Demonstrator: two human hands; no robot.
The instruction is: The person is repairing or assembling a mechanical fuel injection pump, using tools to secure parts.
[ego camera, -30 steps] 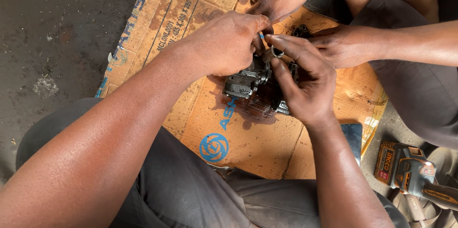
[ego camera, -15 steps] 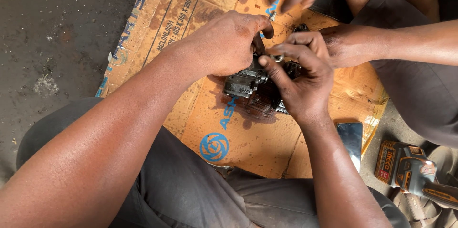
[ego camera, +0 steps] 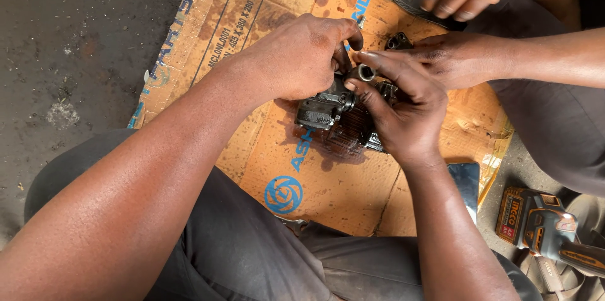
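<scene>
The dark, oily metal pump body (ego camera: 334, 115) sits on a stained sheet of cardboard (ego camera: 353, 194) spread on the concrete floor (ego camera: 75, 43), between the person's knees. The left hand (ego camera: 302, 55) grips its top with fingers curled tight, while the right hand (ego camera: 403, 112) pinches a small round metal fitting (ego camera: 364, 74) at its upper end. A co-worker's hand (ego camera: 457, 55) rests just beside it, and a cordless drill (ego camera: 542, 222) lies off the cardboard nearby.
</scene>
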